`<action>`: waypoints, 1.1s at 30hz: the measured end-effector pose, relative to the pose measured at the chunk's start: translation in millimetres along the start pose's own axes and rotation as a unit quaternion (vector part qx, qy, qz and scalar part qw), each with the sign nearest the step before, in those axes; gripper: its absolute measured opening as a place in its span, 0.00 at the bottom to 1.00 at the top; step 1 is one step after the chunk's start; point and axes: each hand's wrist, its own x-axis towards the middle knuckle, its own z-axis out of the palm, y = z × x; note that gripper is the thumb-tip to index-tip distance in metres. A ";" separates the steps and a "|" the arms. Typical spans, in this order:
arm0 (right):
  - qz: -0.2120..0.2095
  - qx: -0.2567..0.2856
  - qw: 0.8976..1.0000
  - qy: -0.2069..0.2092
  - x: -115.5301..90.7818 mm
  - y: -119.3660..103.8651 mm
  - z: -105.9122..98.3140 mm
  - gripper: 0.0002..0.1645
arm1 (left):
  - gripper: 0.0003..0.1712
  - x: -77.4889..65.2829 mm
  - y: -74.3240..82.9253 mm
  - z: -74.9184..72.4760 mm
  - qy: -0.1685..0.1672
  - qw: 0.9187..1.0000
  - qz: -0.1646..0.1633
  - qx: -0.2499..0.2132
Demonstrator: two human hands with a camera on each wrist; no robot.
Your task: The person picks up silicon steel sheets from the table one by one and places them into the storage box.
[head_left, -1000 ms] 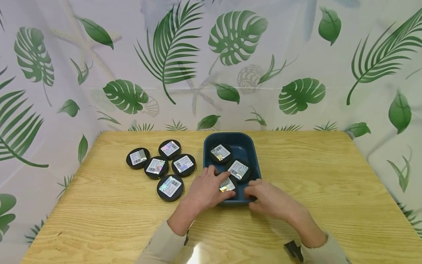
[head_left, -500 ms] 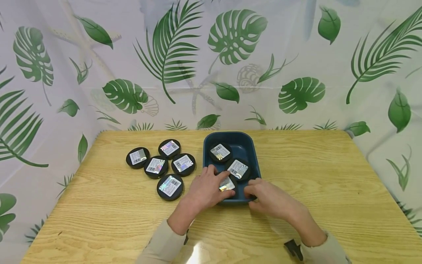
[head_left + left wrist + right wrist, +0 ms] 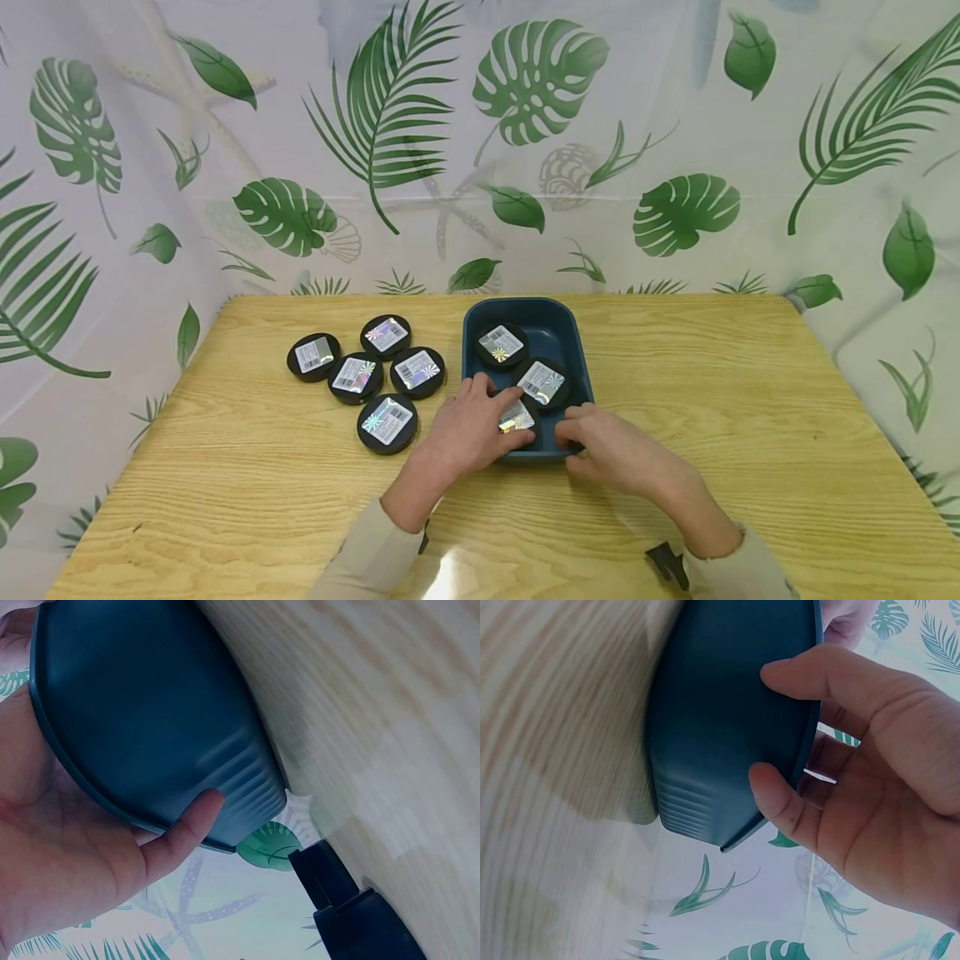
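A dark blue bin (image 3: 563, 342) stands on the table with black round labelled discs lying in it. My left hand (image 3: 468, 425) reaches over its left wall; the thumb and forefinger lie on either side of the nearest disc (image 3: 517, 417). In the left wrist view, one finger of the left hand (image 3: 82, 832) lies against the outer wall. With fingers over the rim and others outside, my right hand (image 3: 615, 446) grips the bin at its near right corner. Two more discs lie farther back, the middle disc (image 3: 543, 383) and the far disc (image 3: 502, 344).
Several matching discs lie left of the bin, the nearest loose disc (image 3: 387, 423) close to my left wrist. The wooden table (image 3: 712, 375) meets a leaf-printed curtain (image 3: 450, 150) at the back and sides.
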 end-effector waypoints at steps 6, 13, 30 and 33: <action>0.003 -0.004 1.000 0.003 -0.4 -0.3 1.0 0.13 | 0.37 0.0 0.1 -0.3 -0.002 1.000 0.000 -0.001; 0.000 -0.006 1.000 0.007 -0.2 -0.3 1.3 0.14 | 0.37 -0.2 -0.4 -0.2 -0.001 1.000 0.004 0.002; -0.002 -0.011 1.000 0.010 -0.7 -0.7 0.6 0.14 | 0.35 -2.8 -5.3 -0.8 0.013 0.999 0.033 0.014; -0.005 -0.008 1.000 0.007 -0.2 -0.3 -0.2 0.12 | 0.33 -3.7 -9.7 -2.2 0.021 0.998 0.049 0.015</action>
